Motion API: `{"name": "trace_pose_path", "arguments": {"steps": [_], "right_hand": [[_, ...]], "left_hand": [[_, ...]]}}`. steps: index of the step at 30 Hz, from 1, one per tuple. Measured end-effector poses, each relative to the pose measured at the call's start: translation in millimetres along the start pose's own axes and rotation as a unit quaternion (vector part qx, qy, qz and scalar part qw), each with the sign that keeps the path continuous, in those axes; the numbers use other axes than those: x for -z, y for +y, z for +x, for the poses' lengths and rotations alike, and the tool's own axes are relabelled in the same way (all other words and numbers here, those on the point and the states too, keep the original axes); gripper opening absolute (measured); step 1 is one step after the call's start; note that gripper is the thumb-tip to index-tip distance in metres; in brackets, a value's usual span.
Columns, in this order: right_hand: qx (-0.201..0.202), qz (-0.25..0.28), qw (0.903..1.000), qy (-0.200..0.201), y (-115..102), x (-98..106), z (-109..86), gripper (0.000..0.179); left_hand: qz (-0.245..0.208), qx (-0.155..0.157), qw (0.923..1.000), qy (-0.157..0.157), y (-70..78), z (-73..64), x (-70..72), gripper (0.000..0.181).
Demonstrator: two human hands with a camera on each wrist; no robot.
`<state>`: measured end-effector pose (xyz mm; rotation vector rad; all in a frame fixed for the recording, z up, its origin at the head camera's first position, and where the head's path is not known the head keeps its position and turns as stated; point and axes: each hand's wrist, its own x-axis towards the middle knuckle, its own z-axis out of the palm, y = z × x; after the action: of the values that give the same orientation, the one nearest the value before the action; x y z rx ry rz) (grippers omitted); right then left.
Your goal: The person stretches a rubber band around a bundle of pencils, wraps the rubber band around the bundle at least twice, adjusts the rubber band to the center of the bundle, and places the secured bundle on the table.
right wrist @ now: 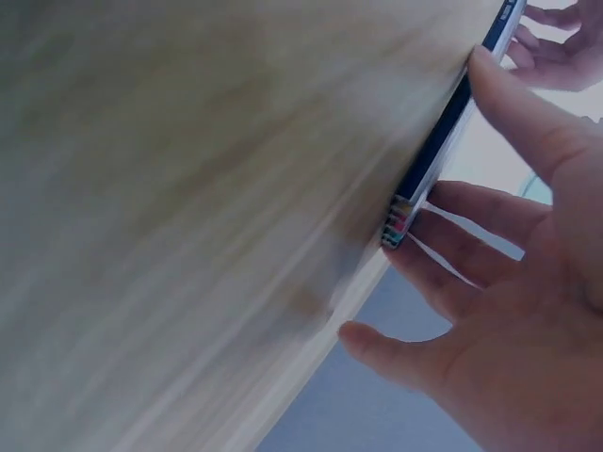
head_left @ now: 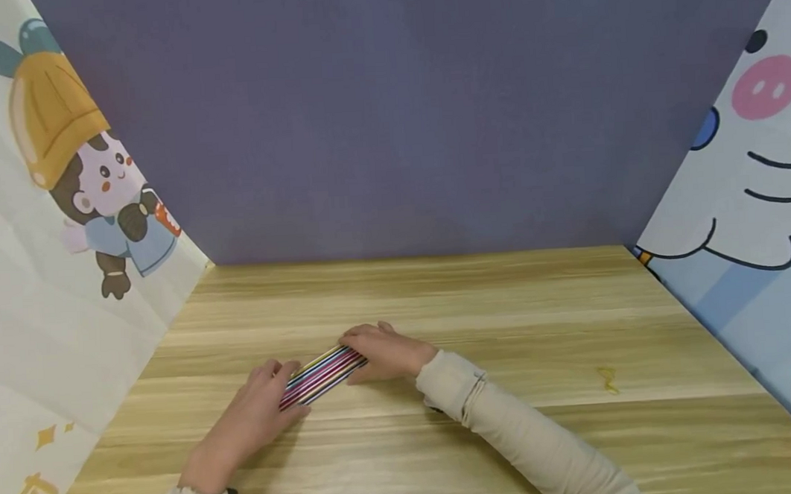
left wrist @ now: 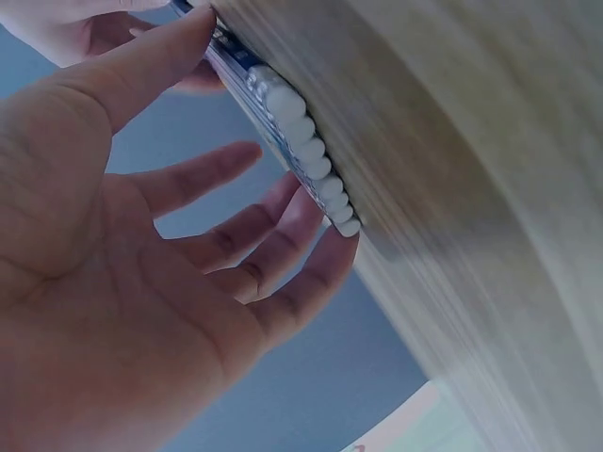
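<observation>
Several thin striped pencils (head_left: pixel 323 376) lie side by side in a flat row on the wooden table, slanting up to the right in the head view. My left hand (head_left: pixel 252 405) holds the near-left end, thumb on the near side and fingers along the far side. At the other end my right hand (head_left: pixel 389 353) grips the row the same way. White rounded ends (left wrist: pixel 306 146) line up beside the left fingertips in the left wrist view. Small coloured ends (right wrist: pixel 396 223) show by the right fingers in the right wrist view.
A small twisted yellow band (head_left: pixel 607 380) lies on the table (head_left: pixel 478 295) to the right. A grey-purple panel (head_left: pixel 389 120) stands along the back edge. Cartoon-printed sheets (head_left: pixel 9 297) flank the left and right sides.
</observation>
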<state>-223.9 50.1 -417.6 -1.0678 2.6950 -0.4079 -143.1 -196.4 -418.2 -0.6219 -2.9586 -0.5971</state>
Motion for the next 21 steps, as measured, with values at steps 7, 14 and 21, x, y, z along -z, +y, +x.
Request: {"name": "trace_pose_path", "arguments": {"steps": [7, 14, 21], "right_hand": [[0.031, -0.030, 0.9987, 0.028, -1.9, 0.6, 7.0, 0.048], [0.050, -0.016, 0.9976, 0.045, 0.8, 0.4, 13.0, 0.043], [0.053, -0.008, 0.9971, 0.054, 0.7, 1.2, 15.4, 0.041]], "left_hand": [[-0.003, -0.003, 0.9999, 0.010, -1.9, 0.8, -0.1, 0.053], [-0.005, 0.011, 0.9999, -0.006, -5.7, 4.3, -0.1, 0.052], [-0.028, 0.028, 0.9987, -0.031, -7.7, 9.2, 1.7, 0.041]]}}
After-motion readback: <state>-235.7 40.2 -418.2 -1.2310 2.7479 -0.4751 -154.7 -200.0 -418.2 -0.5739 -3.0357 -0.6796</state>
